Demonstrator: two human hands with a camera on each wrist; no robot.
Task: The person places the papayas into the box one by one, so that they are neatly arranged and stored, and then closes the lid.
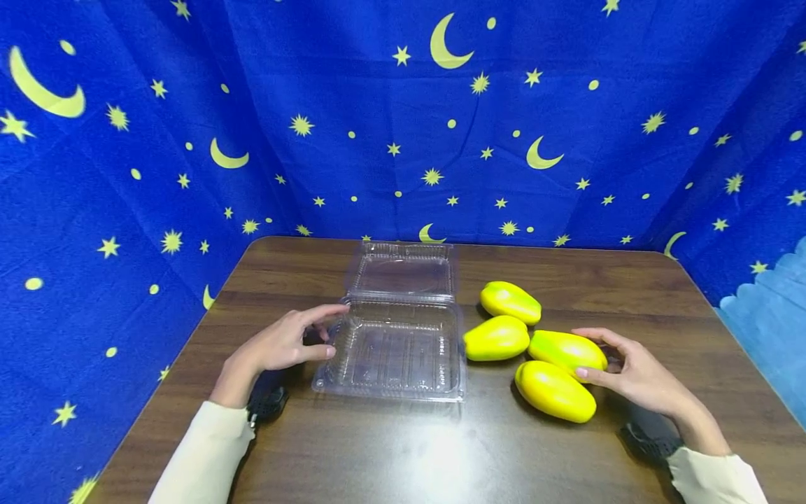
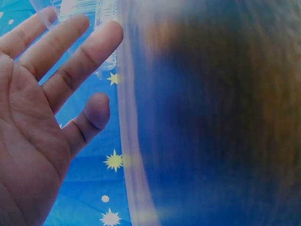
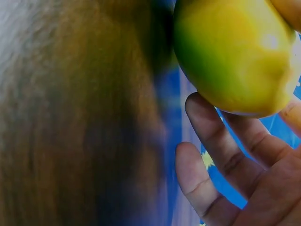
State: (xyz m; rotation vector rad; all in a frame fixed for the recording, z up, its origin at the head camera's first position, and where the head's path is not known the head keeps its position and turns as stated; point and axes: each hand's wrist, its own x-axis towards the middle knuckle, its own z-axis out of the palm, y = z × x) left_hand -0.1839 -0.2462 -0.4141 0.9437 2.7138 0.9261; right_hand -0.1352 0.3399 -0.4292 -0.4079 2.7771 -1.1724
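My right hand point(image 1: 639, 374) reaches round the right end of a yellow papaya point(image 1: 567, 352) tinged with green, thumb on the near side and fingers on the far side. In the right wrist view this papaya point(image 3: 230, 56) lies between thumb and fingers, with two fingers standing away from it. At the left rim of a clear plastic clamshell box point(image 1: 397, 396), my left hand point(image 1: 280, 343) has its fingers spread, the fingertips overlapping the rim. The left wrist view shows the left palm point(image 2: 28, 127) bare, holding nothing. The box lies open, its lid point(image 1: 403, 276) folded back.
Three more papayas lie close by: one in front point(image 1: 555, 392), one beside the box point(image 1: 497, 339) and one farther back point(image 1: 510, 302). All rest on a brown wooden table point(image 1: 390, 455). A blue cloth point(image 1: 378, 91) with moons and stars hangs behind and at the sides.
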